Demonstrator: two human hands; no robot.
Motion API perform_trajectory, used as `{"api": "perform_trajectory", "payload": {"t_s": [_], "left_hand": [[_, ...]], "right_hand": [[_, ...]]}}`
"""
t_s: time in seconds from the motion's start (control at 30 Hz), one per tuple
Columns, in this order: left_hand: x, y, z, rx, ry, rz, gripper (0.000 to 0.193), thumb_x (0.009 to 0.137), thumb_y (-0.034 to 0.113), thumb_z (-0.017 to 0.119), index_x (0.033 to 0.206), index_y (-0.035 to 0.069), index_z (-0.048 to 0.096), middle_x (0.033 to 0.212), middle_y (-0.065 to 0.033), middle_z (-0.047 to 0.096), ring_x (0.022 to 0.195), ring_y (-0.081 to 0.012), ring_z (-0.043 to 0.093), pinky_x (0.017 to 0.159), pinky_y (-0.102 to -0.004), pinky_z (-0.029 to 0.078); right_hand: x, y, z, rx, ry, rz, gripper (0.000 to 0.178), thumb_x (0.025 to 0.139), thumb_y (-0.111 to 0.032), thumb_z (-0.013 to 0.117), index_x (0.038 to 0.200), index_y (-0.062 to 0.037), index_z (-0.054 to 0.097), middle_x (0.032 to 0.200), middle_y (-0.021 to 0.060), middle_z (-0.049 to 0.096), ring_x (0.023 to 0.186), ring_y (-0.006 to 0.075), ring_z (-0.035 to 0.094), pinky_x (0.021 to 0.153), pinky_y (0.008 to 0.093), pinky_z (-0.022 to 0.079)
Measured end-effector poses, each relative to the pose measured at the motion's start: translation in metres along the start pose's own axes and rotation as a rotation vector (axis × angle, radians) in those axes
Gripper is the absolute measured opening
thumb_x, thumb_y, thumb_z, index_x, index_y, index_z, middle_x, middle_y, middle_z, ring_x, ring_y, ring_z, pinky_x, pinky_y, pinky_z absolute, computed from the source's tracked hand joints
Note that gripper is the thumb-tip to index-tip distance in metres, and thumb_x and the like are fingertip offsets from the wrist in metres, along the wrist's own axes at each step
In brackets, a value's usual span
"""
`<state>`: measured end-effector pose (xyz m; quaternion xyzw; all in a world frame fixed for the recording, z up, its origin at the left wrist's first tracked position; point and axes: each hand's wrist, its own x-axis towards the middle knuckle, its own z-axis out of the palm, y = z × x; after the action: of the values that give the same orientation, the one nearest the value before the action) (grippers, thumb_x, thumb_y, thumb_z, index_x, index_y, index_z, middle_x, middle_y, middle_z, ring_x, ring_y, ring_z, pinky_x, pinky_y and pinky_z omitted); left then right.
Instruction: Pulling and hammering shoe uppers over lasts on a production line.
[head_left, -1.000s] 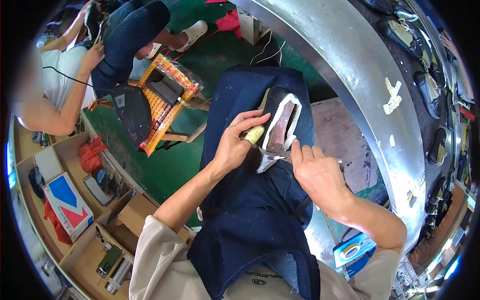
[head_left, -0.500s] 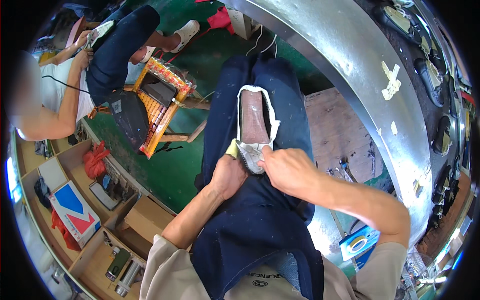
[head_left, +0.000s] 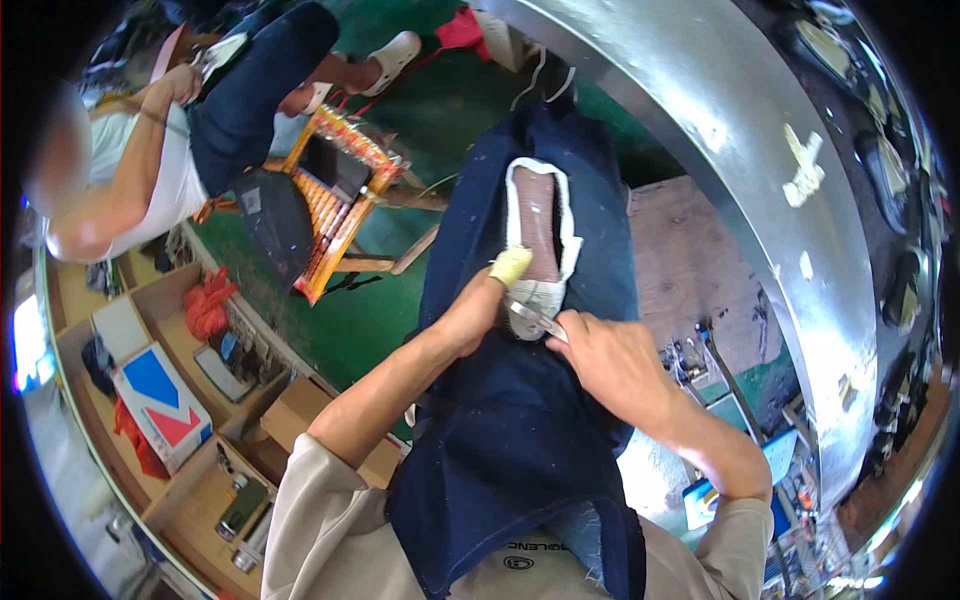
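Observation:
A shoe piece (head_left: 540, 230) with a white rim and a brown inside lies lengthwise on the dark blue apron (head_left: 500, 440) over my lap. My left hand (head_left: 465, 320) grips its near end, and the thumb, wrapped in yellow tape, presses on the rim. My right hand (head_left: 610, 360) is closed around a thin metal blade (head_left: 530, 318). The blade's tip rests against the shoe piece's near edge, just below my left thumb.
A big curved metal surface (head_left: 720, 130) runs along my right. Another person in a white top sits at the upper left beside an orange wooden rack (head_left: 335, 195) on the green floor (head_left: 370, 320). Cardboard boxes (head_left: 300, 410) and a blue, red and white box (head_left: 160, 405) stand at the left.
The shoe piece has turned from tilted to lying straight along my lap. Both hands slid down to its near end, and the blade now shows in my right hand.

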<state>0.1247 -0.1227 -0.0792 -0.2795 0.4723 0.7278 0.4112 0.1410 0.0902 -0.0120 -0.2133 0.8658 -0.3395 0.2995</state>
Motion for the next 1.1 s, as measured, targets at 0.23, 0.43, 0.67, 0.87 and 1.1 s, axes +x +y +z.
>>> {"api": "perform_trajectory", "payload": {"t_s": [0.23,0.43,0.67,0.87,1.1], "left_hand": [[-0.001,-0.058,0.014,-0.103,0.223,0.314,0.055,0.110,0.030,0.048,0.153,-0.003,0.041,0.144,-0.0124,0.057,0.134,-0.0205,0.052,0.116,-0.0320,0.035],[-0.010,-0.054,0.014,0.441,0.273,0.524,0.073,0.106,0.019,0.052,0.165,0.002,0.011,0.148,-0.0291,0.050,0.136,-0.0368,0.054,0.113,-0.0408,0.041],[-0.048,-0.028,0.021,0.722,0.088,0.457,0.088,0.103,0.022,0.060,0.167,0.017,0.000,0.151,-0.0345,0.045,0.132,-0.0464,0.057,0.109,-0.0442,0.045],[0.003,-0.006,0.008,0.609,0.299,0.746,0.021,0.109,0.014,0.048,0.128,0.005,0.050,0.159,-0.0203,0.036,0.148,-0.0308,0.035,0.121,-0.0402,0.029],[0.004,0.006,0.017,0.000,-0.031,0.465,0.058,0.110,0.014,0.043,0.165,0.011,0.026,0.168,-0.0135,0.031,0.155,-0.0238,0.028,0.126,-0.0365,0.021]], "right_hand": [[0.001,-0.003,0.000,0.189,-0.067,0.267,0.033,0.106,-0.032,0.057,0.091,-0.0021,0.054,0.068,0.0155,0.069,0.065,0.0343,0.072,0.058,0.0421,0.055],[-0.010,-0.006,-0.036,0.179,0.016,0.271,0.026,0.107,-0.028,0.055,0.108,-0.0020,0.055,0.076,0.0150,0.072,0.069,0.0361,0.071,0.062,0.0458,0.054],[-0.003,0.014,-0.028,-0.124,0.045,0.008,0.028,0.104,-0.031,0.062,0.107,-0.0029,0.056,0.080,0.0174,0.071,0.072,0.0403,0.070,0.061,0.0485,0.053],[0.007,0.031,-0.060,0.201,0.007,0.172,0.030,0.107,-0.028,0.056,0.103,0.0008,0.054,0.079,0.0239,0.069,0.079,0.0429,0.070,0.066,0.0512,0.052],[0.031,0.003,-0.035,-0.203,0.178,0.118,0.032,0.105,-0.028,0.058,0.097,0.0033,0.054,0.069,0.0226,0.067,0.064,0.0421,0.068,0.056,0.0502,0.054]]}}
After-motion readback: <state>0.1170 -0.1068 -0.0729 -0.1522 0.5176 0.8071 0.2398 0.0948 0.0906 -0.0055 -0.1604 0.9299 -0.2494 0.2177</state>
